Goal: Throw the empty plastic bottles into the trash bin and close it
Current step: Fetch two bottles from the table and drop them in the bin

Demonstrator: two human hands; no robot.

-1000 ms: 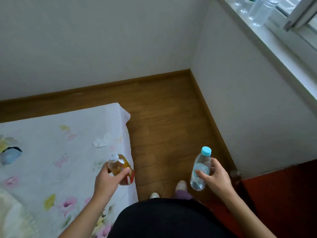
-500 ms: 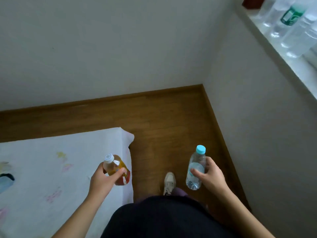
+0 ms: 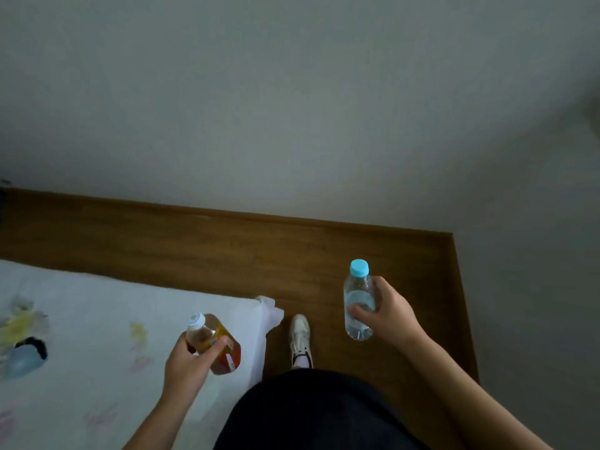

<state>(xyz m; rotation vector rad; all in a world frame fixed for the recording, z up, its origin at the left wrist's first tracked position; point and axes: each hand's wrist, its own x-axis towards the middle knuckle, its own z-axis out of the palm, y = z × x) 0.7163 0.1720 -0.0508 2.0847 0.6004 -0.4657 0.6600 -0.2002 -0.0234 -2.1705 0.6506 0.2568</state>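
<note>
My left hand [image 3: 188, 362] grips a small bottle with a white cap and an orange-red label [image 3: 216, 344], held tilted over the corner of the bed. In my right hand [image 3: 388, 315] is a clear plastic bottle with a light blue cap [image 3: 358, 300], upright above the wooden floor. Both bottles look empty. No trash bin is in view.
A bed with a white flowered sheet [image 3: 97, 336] fills the lower left. The wooden floor [image 3: 227, 248] runs along a grey wall [image 3: 292, 108] to a corner at the right. My white shoe [image 3: 300, 339] stands on the floor beside the bed corner.
The view has swung left: the window sill with its bottles and the red area have left the frame. Both hands keep their bottles, and a foot has stepped forward.
</note>
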